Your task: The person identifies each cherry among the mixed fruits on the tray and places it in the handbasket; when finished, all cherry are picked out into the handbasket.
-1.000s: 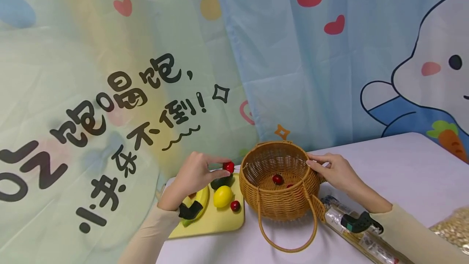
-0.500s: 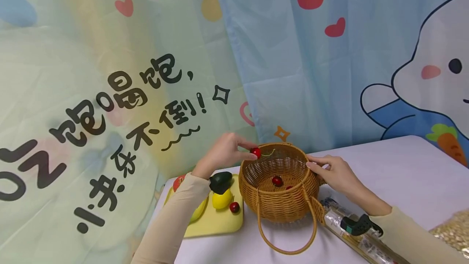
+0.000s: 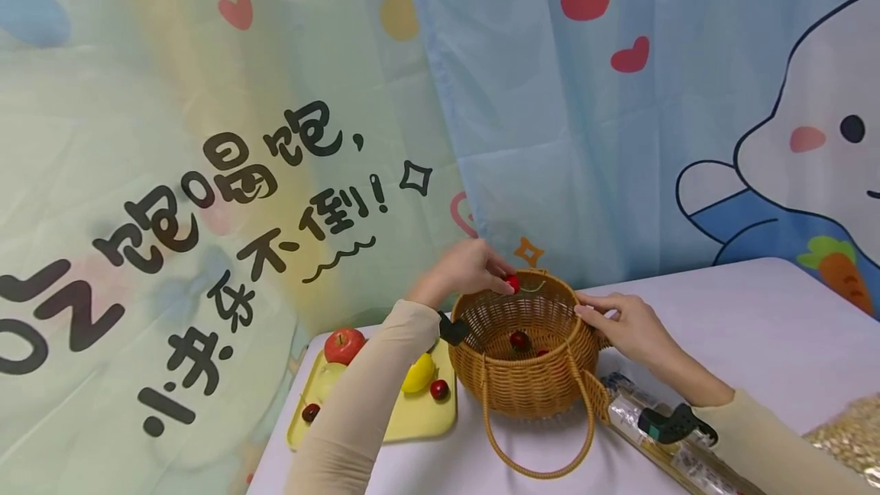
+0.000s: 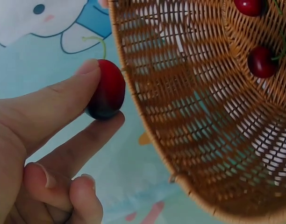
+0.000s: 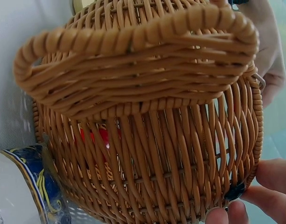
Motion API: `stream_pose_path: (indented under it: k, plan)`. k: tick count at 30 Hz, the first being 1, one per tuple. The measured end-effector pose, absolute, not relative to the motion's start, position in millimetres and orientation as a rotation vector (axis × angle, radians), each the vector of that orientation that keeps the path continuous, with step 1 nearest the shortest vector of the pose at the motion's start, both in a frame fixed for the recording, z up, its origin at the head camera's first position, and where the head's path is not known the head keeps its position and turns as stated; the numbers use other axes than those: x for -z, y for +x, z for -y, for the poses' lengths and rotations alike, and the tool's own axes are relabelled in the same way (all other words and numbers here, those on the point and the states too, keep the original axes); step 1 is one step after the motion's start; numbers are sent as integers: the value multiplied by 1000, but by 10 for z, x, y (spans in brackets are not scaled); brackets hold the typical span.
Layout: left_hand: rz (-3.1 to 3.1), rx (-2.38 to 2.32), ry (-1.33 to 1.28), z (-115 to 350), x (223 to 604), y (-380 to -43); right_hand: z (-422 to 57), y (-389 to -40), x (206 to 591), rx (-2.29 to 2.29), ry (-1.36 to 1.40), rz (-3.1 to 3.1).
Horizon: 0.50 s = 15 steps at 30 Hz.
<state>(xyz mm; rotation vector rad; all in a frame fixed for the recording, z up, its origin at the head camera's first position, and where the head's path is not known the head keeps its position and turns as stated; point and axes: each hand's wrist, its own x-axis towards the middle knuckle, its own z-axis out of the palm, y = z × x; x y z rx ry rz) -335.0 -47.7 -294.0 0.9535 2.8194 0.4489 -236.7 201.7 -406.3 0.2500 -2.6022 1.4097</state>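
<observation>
My left hand (image 3: 467, 270) pinches a red cherry (image 3: 512, 283) by its body between thumb and finger, over the far left rim of a round wicker basket (image 3: 529, 388). In the left wrist view the cherry (image 4: 111, 88) shows a thin green stem, just outside the basket wall (image 4: 166, 93). Two dark red cherries lie inside, one cherry (image 4: 262, 61) plainly seen with its stem. At the basket's right rim, my right hand (image 3: 629, 323) holds the edge with thumb and fingers. The right wrist view shows its fingers (image 5: 274, 179) at the woven side.
On the left, a yellow tray (image 3: 419, 428) bears a red apple (image 3: 344, 345), a lemon (image 3: 418, 375), a cherry (image 3: 439, 389) and another cherry (image 3: 311, 412); my left sleeve covers part of it. Clear-wrapped packaging (image 3: 663, 422) lies right of the basket, whose handle (image 3: 539, 473) hangs forward.
My left hand has carried the cherry from above the tray rightward to over the basket's far rim. The right hand has stayed at the rim.
</observation>
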Motion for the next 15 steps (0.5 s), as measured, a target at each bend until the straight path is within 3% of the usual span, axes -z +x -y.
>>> stream_pose_path:
  k: [15]
  plan:
    - [-2841, -220, 1060, 169, 3278, -3449, -2012, -2350, 4045, -1429, 240, 2607]
